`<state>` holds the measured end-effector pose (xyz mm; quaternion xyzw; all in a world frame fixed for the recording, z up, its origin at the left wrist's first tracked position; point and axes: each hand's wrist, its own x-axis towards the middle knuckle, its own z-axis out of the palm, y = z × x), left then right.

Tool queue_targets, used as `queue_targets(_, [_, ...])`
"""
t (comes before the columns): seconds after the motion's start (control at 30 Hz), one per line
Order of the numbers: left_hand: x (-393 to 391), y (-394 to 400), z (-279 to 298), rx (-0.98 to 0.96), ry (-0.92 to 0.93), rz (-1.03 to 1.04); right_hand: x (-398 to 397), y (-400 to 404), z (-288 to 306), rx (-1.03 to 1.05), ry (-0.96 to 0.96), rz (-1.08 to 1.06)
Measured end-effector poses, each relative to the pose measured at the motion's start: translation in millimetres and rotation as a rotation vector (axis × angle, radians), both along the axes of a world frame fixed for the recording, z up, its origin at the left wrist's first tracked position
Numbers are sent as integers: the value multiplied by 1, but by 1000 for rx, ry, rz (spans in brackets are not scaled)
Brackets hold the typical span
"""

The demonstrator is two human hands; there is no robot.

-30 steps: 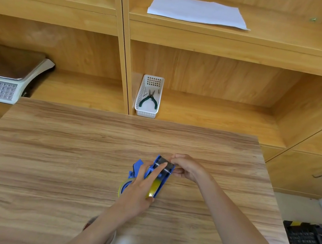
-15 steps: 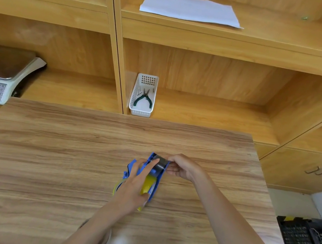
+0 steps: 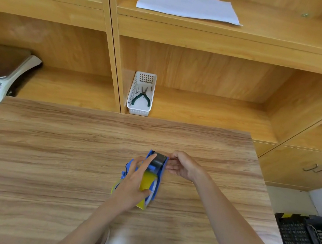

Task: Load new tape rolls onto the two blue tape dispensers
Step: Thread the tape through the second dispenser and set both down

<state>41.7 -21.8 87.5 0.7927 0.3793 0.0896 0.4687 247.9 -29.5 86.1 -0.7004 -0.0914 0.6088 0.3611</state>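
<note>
Left hand point(image 3: 134, 182) lies over the yellow tape roll point(image 3: 147, 184) seated in the blue tape dispenser point(image 3: 156, 169), thumb curled against the roll's near side and forefinger stretched forward along the frame toward the dark roller at the front. Right hand point(image 3: 182, 166) pinches that front end between thumb and fingertips, steadying it. The dispenser lies on its side a little right of centre on the wooden worktop point(image 3: 49, 147), its front end pointing away from the person.

Step in hand, as judged: the roll is already on its hub, and the free end of tape is being led toward the roller and cutter. Whether the end has passed through cannot be told. The next move calls for drawing the tape forward under light tension, adhesive side kept off the fingers. A second dispenser is not in sight.

Beyond the worktop, a white basket point(image 3: 139, 110) holding pliers point(image 3: 142, 97) stands on the shelf.
</note>
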Motion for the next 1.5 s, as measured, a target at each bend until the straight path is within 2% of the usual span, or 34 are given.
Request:
queue_targets(0.17, [3, 9, 1, -75, -48, 16, 6, -4, -1, 72, 11, 134])
queue_targets(0.3, [5, 13, 0, -123, -86, 17, 15, -12, -2, 148, 21, 343])
queue_targets(0.43, [10, 13, 0, -175, -121, 18, 15, -14, -4, 220, -1, 325])
queue_targets(0.73, [16, 9, -8, -178, -140, -113, 11, -8, 18, 178, -321, 448])
queue_targets(0.83, [18, 6, -14, -61, -26, -165, 12, -7, 18, 128, -469, 518])
queue_targets(0.97, [15, -5, -29, 317, 155, -229, 12, -8, 9, 35, -722, 639])
queue_targets(1.1, [9, -14, -43, 464, 290, -255, 7, -15, -12, -28, -821, 630])
queue_targets(1.23, [1, -15, -59, 556, 392, -274, -8, -21, -36, -134, -889, 658])
queue_targets(1.43, [-7, -11, -79, 538, 410, -251, -22, -22, -56, -187, -920, 607])
queue_targets(1.5, [-7, -12, -81, 497, 468, -255, -24, -17, -56, -183, -952, 580])
